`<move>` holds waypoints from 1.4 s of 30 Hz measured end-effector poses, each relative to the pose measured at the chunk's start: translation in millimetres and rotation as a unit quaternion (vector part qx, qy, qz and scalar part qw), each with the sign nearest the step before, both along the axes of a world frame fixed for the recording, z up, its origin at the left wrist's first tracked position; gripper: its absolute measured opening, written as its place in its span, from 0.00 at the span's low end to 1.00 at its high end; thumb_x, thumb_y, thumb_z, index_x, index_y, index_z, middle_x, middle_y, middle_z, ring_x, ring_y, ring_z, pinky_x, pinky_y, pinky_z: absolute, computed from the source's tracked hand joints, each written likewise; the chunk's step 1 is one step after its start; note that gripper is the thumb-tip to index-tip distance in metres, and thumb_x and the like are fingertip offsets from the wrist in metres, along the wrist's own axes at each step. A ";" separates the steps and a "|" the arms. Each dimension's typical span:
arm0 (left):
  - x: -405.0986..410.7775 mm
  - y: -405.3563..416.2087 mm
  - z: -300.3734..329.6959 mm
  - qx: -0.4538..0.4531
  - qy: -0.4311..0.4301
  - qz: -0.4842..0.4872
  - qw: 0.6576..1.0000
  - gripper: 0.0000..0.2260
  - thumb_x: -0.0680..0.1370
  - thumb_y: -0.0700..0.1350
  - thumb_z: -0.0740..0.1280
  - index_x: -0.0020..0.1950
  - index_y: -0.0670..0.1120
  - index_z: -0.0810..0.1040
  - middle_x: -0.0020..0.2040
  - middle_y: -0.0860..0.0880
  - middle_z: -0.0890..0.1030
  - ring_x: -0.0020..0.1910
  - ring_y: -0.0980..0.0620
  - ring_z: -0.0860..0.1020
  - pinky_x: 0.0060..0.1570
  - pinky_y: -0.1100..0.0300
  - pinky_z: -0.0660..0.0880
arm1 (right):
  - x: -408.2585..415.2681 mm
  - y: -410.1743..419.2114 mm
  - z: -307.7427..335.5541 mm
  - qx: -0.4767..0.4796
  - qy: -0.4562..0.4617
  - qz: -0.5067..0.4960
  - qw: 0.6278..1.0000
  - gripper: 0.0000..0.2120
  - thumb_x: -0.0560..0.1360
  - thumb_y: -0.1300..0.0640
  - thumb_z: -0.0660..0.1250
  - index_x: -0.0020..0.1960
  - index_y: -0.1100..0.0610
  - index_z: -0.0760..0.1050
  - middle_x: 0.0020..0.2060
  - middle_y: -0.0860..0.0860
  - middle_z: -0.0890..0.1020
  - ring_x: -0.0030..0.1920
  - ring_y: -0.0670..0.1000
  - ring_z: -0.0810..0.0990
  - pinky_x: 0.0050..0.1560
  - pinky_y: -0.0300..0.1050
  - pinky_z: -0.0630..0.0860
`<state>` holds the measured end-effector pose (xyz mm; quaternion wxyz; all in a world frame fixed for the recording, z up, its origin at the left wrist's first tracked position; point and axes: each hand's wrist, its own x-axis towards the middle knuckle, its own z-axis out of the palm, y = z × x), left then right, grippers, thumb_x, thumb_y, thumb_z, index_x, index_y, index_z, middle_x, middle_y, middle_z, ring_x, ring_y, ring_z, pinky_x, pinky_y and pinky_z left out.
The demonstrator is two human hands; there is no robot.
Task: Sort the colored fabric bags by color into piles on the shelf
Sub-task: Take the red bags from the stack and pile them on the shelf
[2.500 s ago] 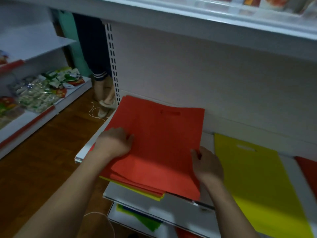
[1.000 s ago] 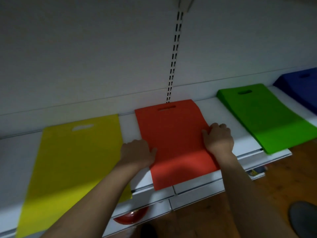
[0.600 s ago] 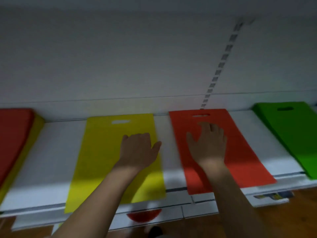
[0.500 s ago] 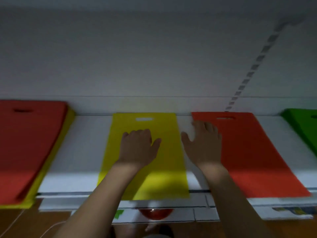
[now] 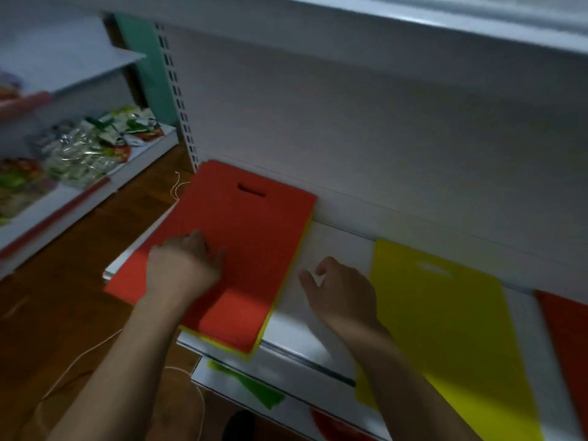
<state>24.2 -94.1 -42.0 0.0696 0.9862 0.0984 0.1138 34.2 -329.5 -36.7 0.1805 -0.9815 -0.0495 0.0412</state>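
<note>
The left hand (image 5: 183, 265) rests on the red bag stack (image 5: 241, 249), its grip blurred beyond telling. The right hand (image 5: 342, 292) hovers loosely spread over the shelf (image 5: 331, 246), beside 1 yellow bag (image 5: 445, 329).

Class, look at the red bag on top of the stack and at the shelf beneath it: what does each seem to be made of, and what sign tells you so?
Red bag: probably thin non-woven fabric, matte; it lies flat and has a die-cut handle slot.
Shelf: likely painted metal, white and smooth; its front edge glints faintly, and the upright has punched slots.
</note>
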 end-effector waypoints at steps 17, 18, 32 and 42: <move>49.8 100.4 0.5 0.068 0.227 0.030 0.971 0.26 0.74 0.71 0.57 0.47 0.48 0.74 0.48 0.50 0.79 0.52 0.49 0.79 0.56 0.53 0.70 | 15.6 62.7 -25.5 0.083 0.058 -0.188 0.977 0.22 0.68 0.34 0.69 0.37 0.51 0.66 0.35 0.46 0.75 0.40 0.52 0.76 0.34 0.45 0.64; 51.7 100.3 0.1 0.068 0.234 0.033 0.969 0.27 0.73 0.71 0.58 0.49 0.48 0.74 0.50 0.49 0.79 0.52 0.48 0.78 0.56 0.53 0.70 | 14.8 62.8 -26.4 0.096 0.054 -0.192 0.975 0.21 0.68 0.35 0.70 0.36 0.50 0.66 0.35 0.46 0.75 0.39 0.51 0.76 0.34 0.45 0.64; 64.7 90.3 10.1 -0.118 0.328 -0.073 0.935 0.23 0.69 0.62 0.73 0.53 0.46 0.80 0.52 0.47 0.82 0.48 0.51 0.79 0.48 0.59 0.75 | 7.0 37.1 -20.4 0.049 0.009 -0.148 0.988 0.17 0.75 0.41 0.64 0.38 0.52 0.65 0.41 0.52 0.80 0.49 0.56 0.79 0.38 0.45 0.64; 18.4 -47.3 10.6 -0.100 0.260 -0.140 0.950 0.26 0.81 0.60 0.54 0.40 0.41 0.78 0.50 0.39 0.82 0.55 0.40 0.79 0.45 0.56 0.71 | -30.6 -100.7 -10.6 -0.038 -0.068 -0.186 0.980 0.14 0.79 0.43 0.58 0.50 0.54 0.72 0.49 0.55 0.82 0.53 0.59 0.79 0.46 0.49 0.72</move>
